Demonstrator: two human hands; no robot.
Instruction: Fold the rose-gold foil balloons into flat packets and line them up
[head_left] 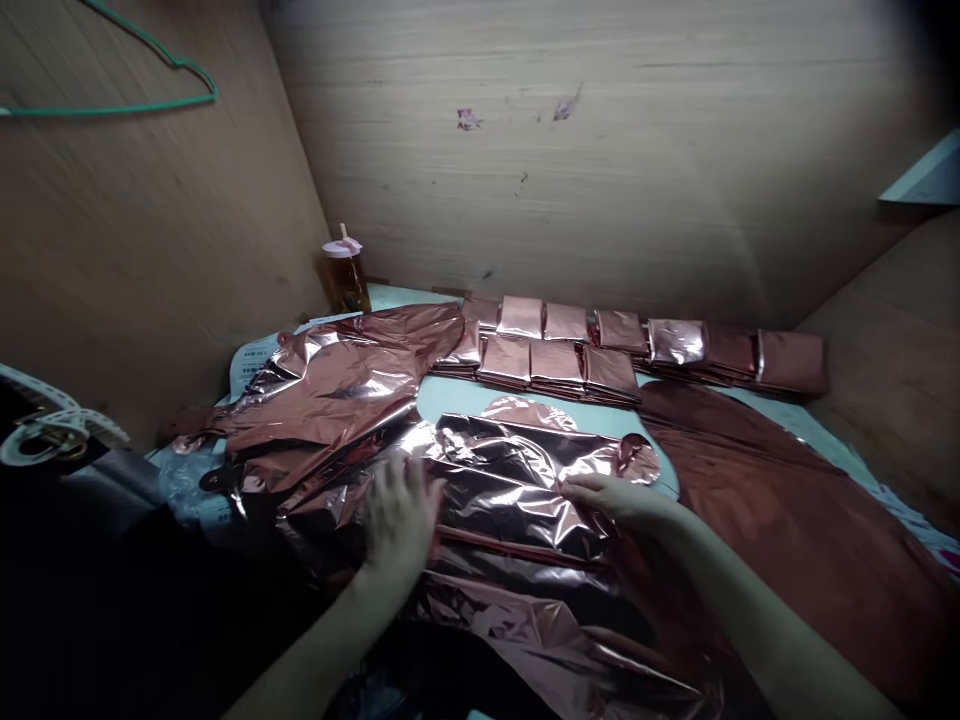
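Note:
A shiny rose-gold foil balloon (502, 500) lies deflated in front of me, its upper part in flat folds and its lower part hanging over the table's near edge. My left hand (401, 515), slightly blurred, is over its left side with fingers stretched out; I cannot tell whether it presses on the foil. Thumb and fingers of my right hand (611, 498) pinch the folded foil near its right end. A rounded tab of foil (637, 459) sticks out beyond that hand. More unfolded foil balloons spread at the left (352, 375) and the right (780, 500).
Folded foil packets (556, 362) stand in two rows along the back of the pale table. A lidded cup with a straw (346, 275) is in the back left corner. Wooden panels (600, 150) enclose the table, and a green hanger (172, 80) hangs at left.

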